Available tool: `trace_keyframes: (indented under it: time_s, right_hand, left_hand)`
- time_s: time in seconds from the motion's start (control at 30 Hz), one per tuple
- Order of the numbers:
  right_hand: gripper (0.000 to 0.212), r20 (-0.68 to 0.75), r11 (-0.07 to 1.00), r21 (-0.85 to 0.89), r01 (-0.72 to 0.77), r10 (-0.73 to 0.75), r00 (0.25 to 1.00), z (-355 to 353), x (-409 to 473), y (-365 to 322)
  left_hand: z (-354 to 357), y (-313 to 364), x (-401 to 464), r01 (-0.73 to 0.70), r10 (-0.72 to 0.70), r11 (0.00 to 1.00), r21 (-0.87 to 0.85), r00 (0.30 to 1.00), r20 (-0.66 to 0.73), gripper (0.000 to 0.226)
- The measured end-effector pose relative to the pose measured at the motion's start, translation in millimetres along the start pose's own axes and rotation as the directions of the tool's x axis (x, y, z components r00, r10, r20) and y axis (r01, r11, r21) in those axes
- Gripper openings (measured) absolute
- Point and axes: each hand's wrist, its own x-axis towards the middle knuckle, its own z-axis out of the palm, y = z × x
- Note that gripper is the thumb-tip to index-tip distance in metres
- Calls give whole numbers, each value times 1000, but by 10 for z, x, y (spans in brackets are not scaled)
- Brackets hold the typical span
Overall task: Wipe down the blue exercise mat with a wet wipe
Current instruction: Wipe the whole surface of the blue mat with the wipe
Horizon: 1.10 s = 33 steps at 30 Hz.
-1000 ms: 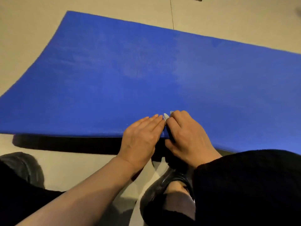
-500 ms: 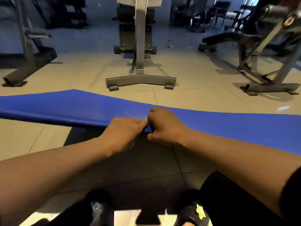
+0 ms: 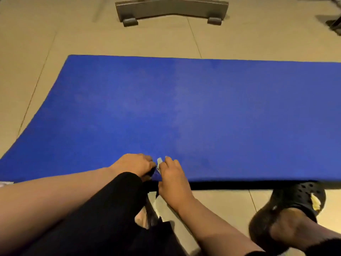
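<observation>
Hands meet at the blue mat's (image 3: 184, 111) near edge, left hand (image 3: 133, 164) and right hand (image 3: 172, 174) apparently pinching a small white wipe (image 3: 159, 161) between them.

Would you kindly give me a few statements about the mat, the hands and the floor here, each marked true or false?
1. Both hands meet at the near edge of the blue exercise mat. True.
2. A small pale wet wipe shows between the left hand and the right hand. True.
3. The mat is rolled up. False: it lies spread flat on the tiled floor.
4. A grey metal equipment base stands beyond the mat. True.
5. The black clog rests on top of the mat. False: it is on the floor by the mat's near edge.
</observation>
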Motion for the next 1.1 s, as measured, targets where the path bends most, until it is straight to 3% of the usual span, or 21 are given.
trace_keyframes:
  time_s: [0.07,0.13,0.23,0.37,0.53,0.63,0.87,1.0,1.1]
  right_hand:
    - [32,2,991,127,-46,46,999,61,25,56]
    - [28,15,976,212,-44,41,999,28,43,119]
    - [22,-22,977,202,-72,79,997,-46,-39,414]
    - [16,-96,909,211,-358,384,918,-85,-175,709]
    - [41,-80,935,272,-226,257,963,132,-8,147]
    - [17,-99,942,300,-149,186,978,241,31,7]
    - [13,-87,918,386,-85,128,988,320,42,125]
    - [16,-277,935,295,-198,282,919,184,-57,423]
    - [15,-328,977,120,-176,207,922,185,-132,429]
  left_hand:
    - [92,-114,96,-31,24,997,-74,995,-99,36]
    - [132,-201,221,-47,24,989,-144,987,-159,51]
    - [133,-177,388,-30,24,982,-186,999,-37,72]
    - [129,-122,501,-35,41,981,-190,999,29,72]
    - [223,-151,540,-44,38,960,-275,999,-26,68]
    - [286,-163,518,-44,31,953,-299,998,-51,62]
    - [307,-224,519,-33,22,959,-281,999,-44,69]
    - [297,-215,518,-39,35,955,-295,999,-19,73]
    - [303,-209,535,-34,32,965,-260,999,-9,73]
